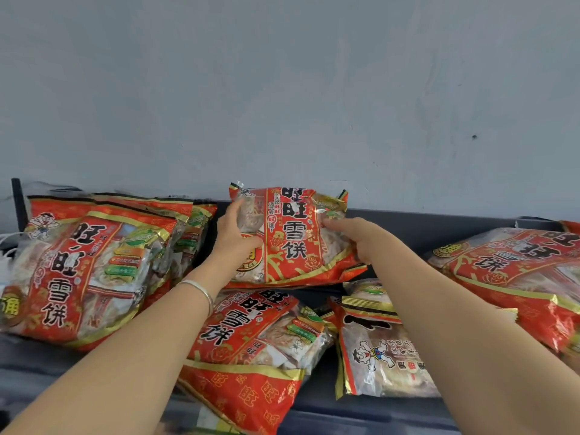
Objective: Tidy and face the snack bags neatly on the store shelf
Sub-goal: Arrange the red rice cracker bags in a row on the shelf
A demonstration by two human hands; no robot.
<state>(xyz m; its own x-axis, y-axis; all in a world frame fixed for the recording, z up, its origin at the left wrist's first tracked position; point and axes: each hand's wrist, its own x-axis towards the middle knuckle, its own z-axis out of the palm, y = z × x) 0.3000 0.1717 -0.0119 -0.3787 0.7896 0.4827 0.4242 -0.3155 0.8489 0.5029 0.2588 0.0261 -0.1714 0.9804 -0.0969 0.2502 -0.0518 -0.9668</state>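
A pale grey-blue wall (282,89) fills the upper half of the view. Below it a dark shelf (423,229) runs from left to right, strewn with red and gold snack bags printed with large black Chinese characters.

At the left, a stack of bags (78,271) leans back, fronts facing the viewer, tilted slightly to the right. At the right, a large bag (514,271) lies flat on a slant and runs past the frame edge. Near and in the middle, a flat bag (251,340) lies on its back, its bottom hanging over the near edge. Just beside it on the right lies a cartoon bag (383,356), showing a clear panel and a cartoon boy, with another bag tucked partly under its far end.

In the far middle, close to the wall, 2 hands hold 1 upright bag (292,240), front facing the viewer. Whether its bottom edge rests on the shelf cannot be told.

The left hand (233,240) grips the bag's left edge: thumb pressed on the front, fingers curled up along the side. The right hand (354,237) grips the right side, fingers folded close together on the front; its thumb is hidden.

A thin silver bracelet (201,290) circles the left wrist. Both bare forearms cross over the near bags.
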